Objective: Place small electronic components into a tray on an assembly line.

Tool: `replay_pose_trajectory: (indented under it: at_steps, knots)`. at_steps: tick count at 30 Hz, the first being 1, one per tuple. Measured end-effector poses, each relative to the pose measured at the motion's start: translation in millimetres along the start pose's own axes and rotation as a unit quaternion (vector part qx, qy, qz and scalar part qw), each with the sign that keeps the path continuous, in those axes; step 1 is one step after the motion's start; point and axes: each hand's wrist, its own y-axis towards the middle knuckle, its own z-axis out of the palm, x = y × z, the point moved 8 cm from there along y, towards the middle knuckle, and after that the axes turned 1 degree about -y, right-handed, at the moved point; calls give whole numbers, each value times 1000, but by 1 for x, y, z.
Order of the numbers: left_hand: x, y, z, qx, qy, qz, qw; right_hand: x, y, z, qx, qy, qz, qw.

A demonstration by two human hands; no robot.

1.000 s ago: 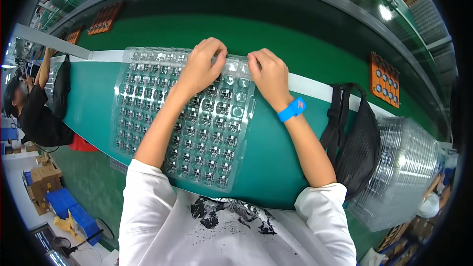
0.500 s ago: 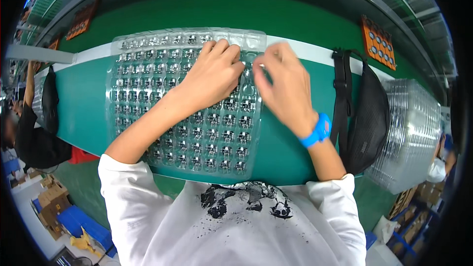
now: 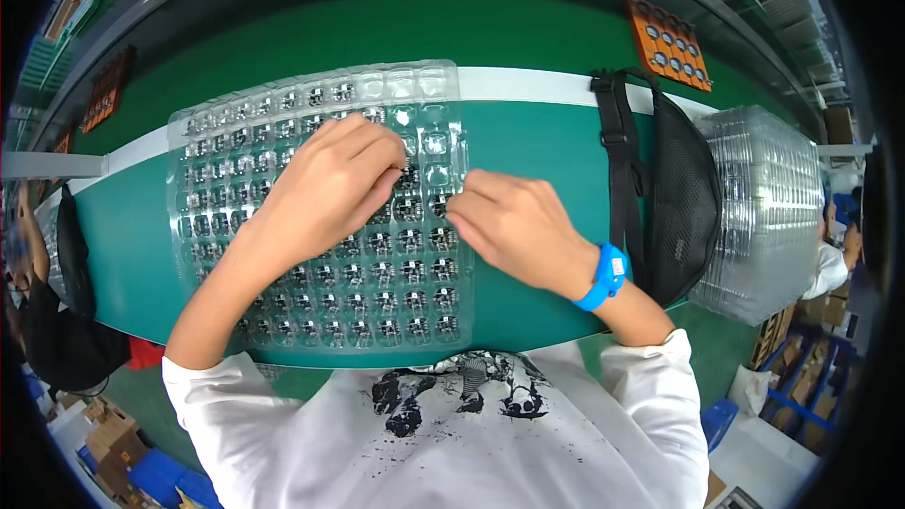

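Observation:
A clear plastic blister tray (image 3: 436,85) lies on the green bench, its pockets filled with small black-and-silver metal parts (image 3: 384,271). Several pockets at its upper right corner hold no part. My left hand (image 3: 335,184) is over the tray's middle, fingers curled and closed at a pocket; what they pinch is hidden. My right hand (image 3: 518,226), below which a blue wristband (image 3: 605,277) shows, reaches in at the tray's right edge. Its thumb and fingertips are pressed together beside a part in the last column, and whatever they grip is too small to make out.
Right of the tray a black bag (image 3: 683,198) with a strap lies on the bench. Beyond it stands a stack of clear trays (image 3: 768,217). An orange panel (image 3: 667,44) with round pieces lies on the green conveyor belt (image 3: 528,33). Co-workers are at both sides.
My left hand has shifted down and left with the view. My right hand has come down to the tray's right edge and closed its fingers. The orange panel has shifted left in view.

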Motion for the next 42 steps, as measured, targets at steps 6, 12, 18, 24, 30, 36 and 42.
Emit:
replay_pose_trajectory:
  at_steps: [6,12,18,24,30,36,42]
  knots:
    - [-1,21,7,-23,-20,25,999,-58,-8,-77,-66,-45,-29,996]
    - [-18,156,68,-94,-90,126,983,-226,-41,-172,-80,-170,111,976]
    - [-16,290,146,-140,-113,110,978,-309,-46,-186,-94,-254,107,957]
    - [0,323,215,-126,-39,72,989,-326,-51,-153,-89,-238,148,956]
    - [-3,323,211,-90,-17,102,991,-328,-42,-152,-73,-197,151,966]
    - [-10,314,200,-25,94,117,988,-316,-34,-140,-46,-250,114,961]
    - [-27,314,199,68,177,144,971,-322,-22,-126,29,-307,140,941]
